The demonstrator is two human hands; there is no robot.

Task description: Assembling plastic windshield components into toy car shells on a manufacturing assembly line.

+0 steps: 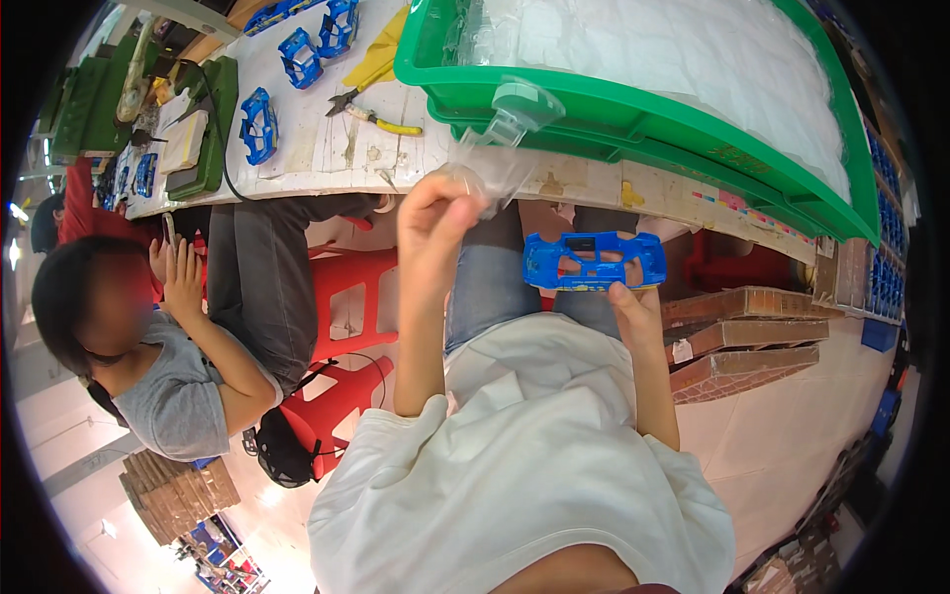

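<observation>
Between the fingers of my left hand [435, 223] is a clear moulded plastic piece [510, 124], raised at the table's front edge beside the green bin. Its thin see-through shape makes the outline hard to follow. Over my lap, my right hand [635, 302] grips a blue toy car body shell [594, 261] by its lower right side, thumb on the near edge. The shell has cut-out window openings and lies roughly level. More blue car shells [259, 127] rest on the white table [307, 163] to the far left.
A green bin [633, 114] full of clear plastic pieces [653, 49] covers the table's right half. Yellow-handled cutters [381, 121] lie left of it. A co-worker [183, 386] sits at left near red stools [351, 297]. Flat cardboard boxes [747, 337] stack at right.
</observation>
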